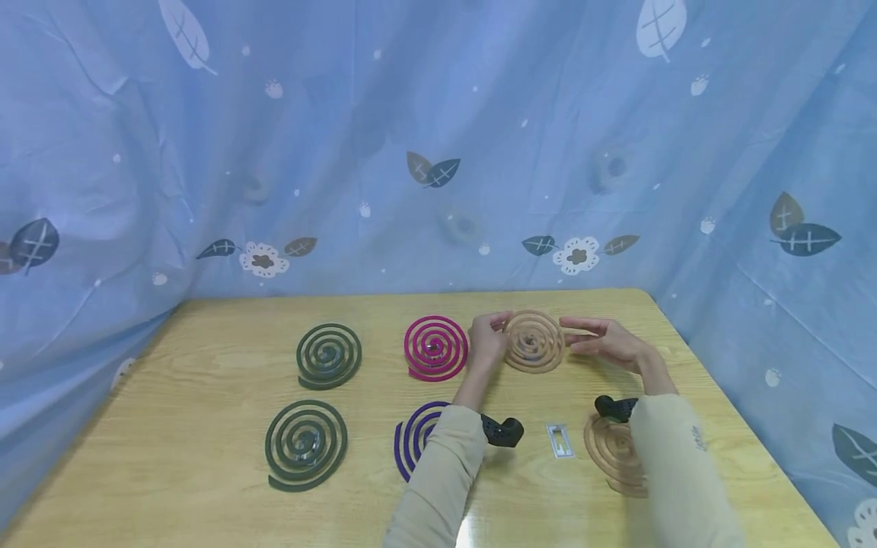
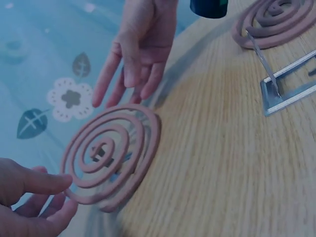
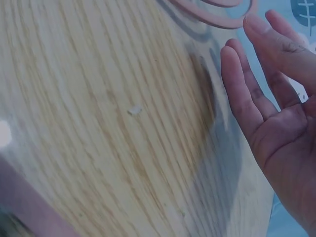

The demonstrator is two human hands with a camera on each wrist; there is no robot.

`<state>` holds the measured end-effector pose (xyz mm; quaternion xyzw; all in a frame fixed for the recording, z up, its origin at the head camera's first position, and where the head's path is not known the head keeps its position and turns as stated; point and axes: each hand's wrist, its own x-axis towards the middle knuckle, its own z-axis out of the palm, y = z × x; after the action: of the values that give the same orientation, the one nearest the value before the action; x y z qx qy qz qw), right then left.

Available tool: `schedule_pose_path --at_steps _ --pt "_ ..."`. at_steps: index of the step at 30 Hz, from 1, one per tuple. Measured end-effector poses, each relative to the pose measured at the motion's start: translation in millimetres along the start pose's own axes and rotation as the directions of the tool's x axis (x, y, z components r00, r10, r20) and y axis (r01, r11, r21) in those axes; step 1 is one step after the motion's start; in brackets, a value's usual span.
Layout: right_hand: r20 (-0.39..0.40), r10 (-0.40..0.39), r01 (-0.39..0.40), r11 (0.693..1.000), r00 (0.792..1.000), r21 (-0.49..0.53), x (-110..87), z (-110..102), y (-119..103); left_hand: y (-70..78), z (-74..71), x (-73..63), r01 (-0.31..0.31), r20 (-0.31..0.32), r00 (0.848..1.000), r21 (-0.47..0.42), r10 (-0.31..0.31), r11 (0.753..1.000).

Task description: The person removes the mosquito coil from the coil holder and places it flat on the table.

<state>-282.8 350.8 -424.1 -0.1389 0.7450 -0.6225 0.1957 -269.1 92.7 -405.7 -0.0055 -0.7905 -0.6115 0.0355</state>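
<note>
A tan mosquito coil sits raised above the wooden table at the back right, with bits of a metal stand showing under its centre. My left hand pinches its left edge; in the left wrist view the thumb lies at the rim and the other fingers curl below. Across from it, my right hand is held with fingers spread loosely beside the coil's right edge. The right wrist view shows those fingers holding nothing, the fingertips right near the rim.
A magenta coil stands left of my left hand, and two dark green coils lie farther left. My sleeves partly cover a purple coil and another tan coil. Between them lies a flat metal stand. A blue curtain hangs behind the table.
</note>
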Motion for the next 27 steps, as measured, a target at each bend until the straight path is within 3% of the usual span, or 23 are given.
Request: schedule_pose_path --at_steps 6,13,16,21,27 --pt "0.026 -0.010 0.010 1.000 1.000 -0.004 0.2 4.6 -0.1 -3.0 0.8 -4.5 0.041 -0.050 0.998 0.065 -0.038 0.997" --pt "0.007 0.010 -0.009 1.000 1.000 -0.027 0.5 11.0 -0.2 -11.4 1.6 -6.6 -0.016 -0.051 0.999 0.031 0.017 0.999" --pt "-0.009 0.018 -0.018 0.999 1.000 -0.050 0.5 13.1 1.5 -13.9 2.8 -7.5 0.012 -0.049 0.999 0.007 -0.011 1.000" --pt "-0.037 0.020 -0.023 0.997 0.999 -0.074 1.0 14.9 5.8 -16.3 5.6 -8.6 0.023 -0.055 0.998 0.054 -0.020 0.998" --pt "-0.067 0.006 -0.011 0.997 0.998 -0.073 1.5 14.4 2.8 -14.1 7.5 -6.4 -0.013 -0.084 0.996 0.077 0.020 0.997"
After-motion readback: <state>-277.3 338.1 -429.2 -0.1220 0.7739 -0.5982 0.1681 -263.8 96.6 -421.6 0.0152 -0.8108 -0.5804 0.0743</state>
